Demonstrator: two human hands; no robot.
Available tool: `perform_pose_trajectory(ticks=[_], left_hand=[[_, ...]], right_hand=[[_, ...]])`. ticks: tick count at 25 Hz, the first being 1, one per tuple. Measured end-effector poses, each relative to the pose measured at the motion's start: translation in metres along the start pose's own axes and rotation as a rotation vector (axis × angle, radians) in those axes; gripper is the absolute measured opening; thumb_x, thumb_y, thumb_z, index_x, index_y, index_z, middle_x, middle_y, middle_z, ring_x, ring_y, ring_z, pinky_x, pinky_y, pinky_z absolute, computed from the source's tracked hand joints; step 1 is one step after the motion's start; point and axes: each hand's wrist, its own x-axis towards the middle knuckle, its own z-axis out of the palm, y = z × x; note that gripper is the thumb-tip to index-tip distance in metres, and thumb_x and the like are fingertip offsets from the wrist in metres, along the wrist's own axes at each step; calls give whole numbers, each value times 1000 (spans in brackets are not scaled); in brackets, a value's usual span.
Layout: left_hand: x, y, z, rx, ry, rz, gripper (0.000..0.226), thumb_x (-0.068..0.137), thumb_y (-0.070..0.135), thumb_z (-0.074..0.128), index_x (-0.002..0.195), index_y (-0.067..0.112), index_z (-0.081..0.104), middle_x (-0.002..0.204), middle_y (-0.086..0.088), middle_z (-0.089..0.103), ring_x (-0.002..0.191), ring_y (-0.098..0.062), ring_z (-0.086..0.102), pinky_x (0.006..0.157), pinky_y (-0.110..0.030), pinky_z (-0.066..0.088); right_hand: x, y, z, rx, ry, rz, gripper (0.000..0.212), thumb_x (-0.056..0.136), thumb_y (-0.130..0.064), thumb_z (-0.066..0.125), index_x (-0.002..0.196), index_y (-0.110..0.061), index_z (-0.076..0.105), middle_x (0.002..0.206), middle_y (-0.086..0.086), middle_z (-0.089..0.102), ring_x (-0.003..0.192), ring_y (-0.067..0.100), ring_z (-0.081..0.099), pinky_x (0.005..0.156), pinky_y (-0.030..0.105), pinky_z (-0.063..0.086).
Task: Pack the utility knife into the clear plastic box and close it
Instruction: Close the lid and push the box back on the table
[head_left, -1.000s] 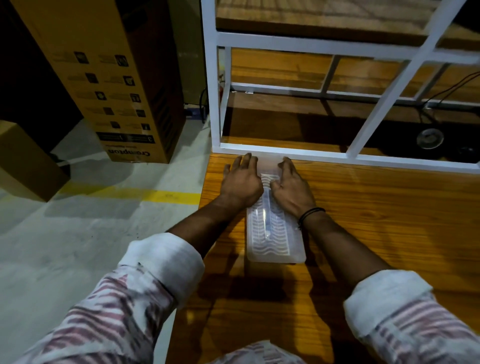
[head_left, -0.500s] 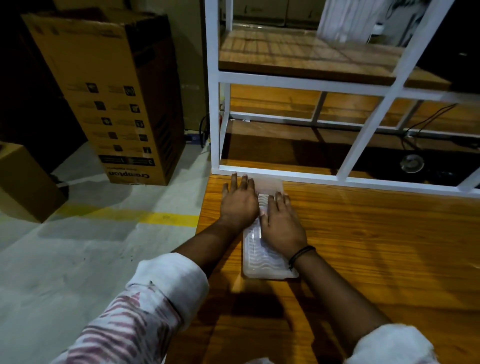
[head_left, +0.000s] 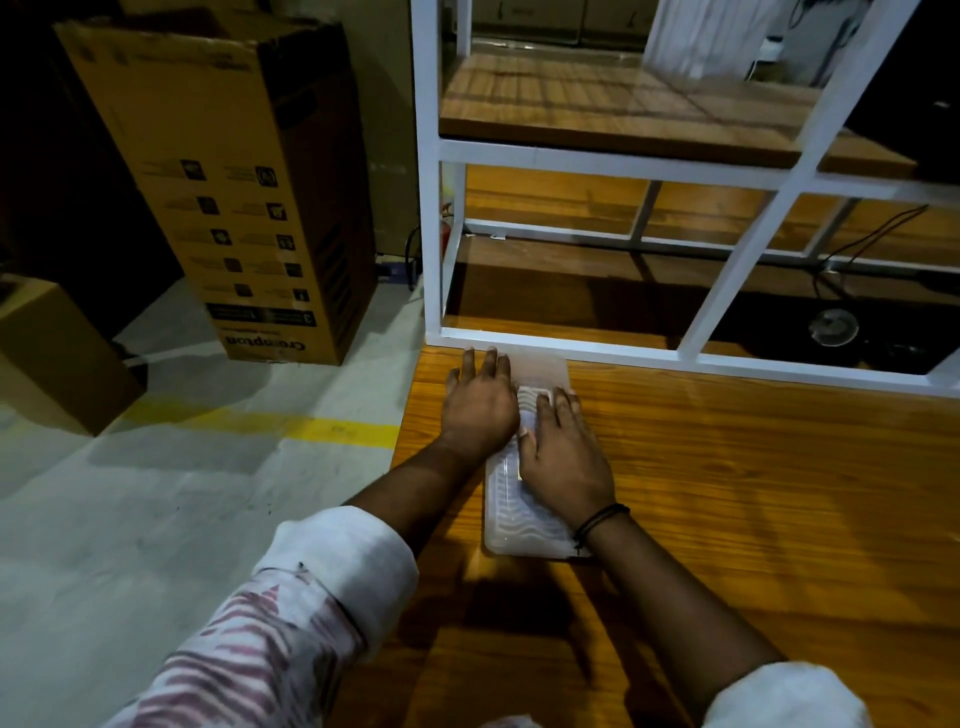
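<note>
1. Clear plastic box (head_left: 519, 525) lies flat near the far left corner of the wooden table (head_left: 753, 493), long axis running away from the person, far end close to the white metal frame (head_left: 571, 351) that stands on the far edge.
2. Left hand (head_left: 480, 405): flat, fingers spread, palm down on the far left part of the lid; grips nothing.
3. Right hand (head_left: 563, 457): flat, palm down on the lid's middle and right side; also grips nothing, just pressing.
4. Utility knife: not visible. Hands and ribbed lid cover the interior; presumably inside, cannot confirm.
5. Judgement: step in hand is pressing the lid shut; near end of the box is not under either palm.
6. Risk: near end may stay unlatched, since the pressure sits mid and far.
7. Risk: box lies close to the table's left edge; uneven push from the right hand could slide it toward that edge.
8. Risk: if the knife sits proud or crooked, the lid could bow and spring back open.
9. Risk: thin plastic may crack under hard palm load.
</note>
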Motion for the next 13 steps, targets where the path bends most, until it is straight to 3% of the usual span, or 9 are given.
perform_pose_trajectory(ticks=[13], left_hand=[[-1, 3, 0, -50, -16, -55, 57, 109, 34, 29, 162, 13, 23, 172, -7, 19, 158, -37, 12, 123, -54, 22]], right_hand=[[3, 3, 0, 4, -41, -23, 70, 101, -42, 28, 160, -3, 19, 169, 20, 13, 158, 32, 5, 128, 42, 11]])
